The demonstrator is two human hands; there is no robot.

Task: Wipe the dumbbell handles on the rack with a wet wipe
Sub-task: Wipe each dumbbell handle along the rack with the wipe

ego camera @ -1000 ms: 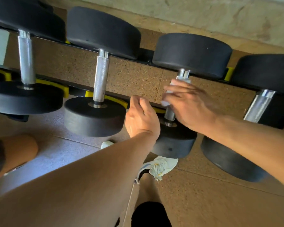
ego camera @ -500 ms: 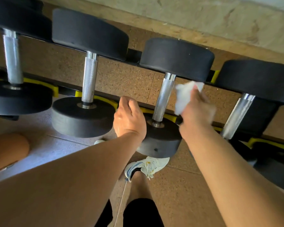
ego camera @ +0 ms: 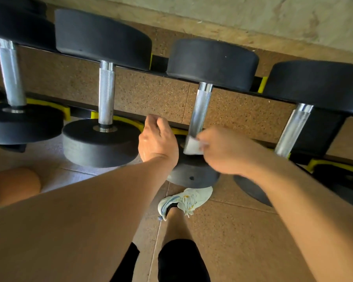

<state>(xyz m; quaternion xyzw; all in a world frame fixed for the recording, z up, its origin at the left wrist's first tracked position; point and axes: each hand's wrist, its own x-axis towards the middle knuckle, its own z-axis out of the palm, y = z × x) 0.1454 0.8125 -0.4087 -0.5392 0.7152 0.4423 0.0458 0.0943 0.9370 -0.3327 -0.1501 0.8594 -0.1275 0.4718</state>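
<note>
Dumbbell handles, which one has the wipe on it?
The third handle from the left. The right hand holds the white wipe against its lower end; the others are bare.
</note>
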